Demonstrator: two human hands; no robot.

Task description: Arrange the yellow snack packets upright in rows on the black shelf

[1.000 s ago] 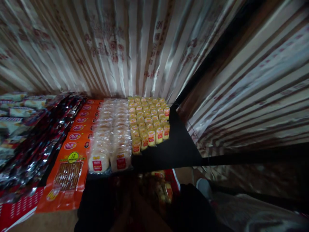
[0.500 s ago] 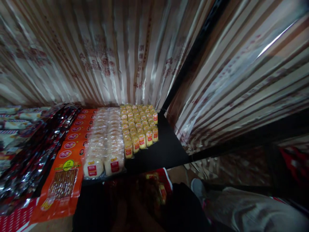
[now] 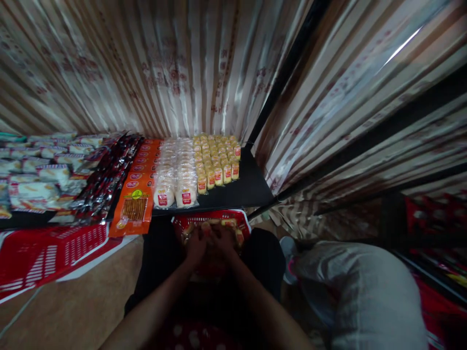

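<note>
Between my knees is a red plastic basket with small yellow wrapped snacks in it. My left hand and my right hand are close together inside it. Their fingers are curled around a small wrapped snack, dimly lit and partly covered by the fingers. Just beyond the basket, rows of yellow wrapped snacks stand on the black shelf. To their left are two rows of white round wrapped cakes.
Orange snack bags, dark shiny packets and white packets line the shelf further left. Another red basket is at the lower left. A person's light-trousered leg is close on my right. Behind the shelf hangs a striped curtain.
My view has tilted down, so the shelf sits higher in the picture. The basket, my forearms and both hands now show more clearly.
</note>
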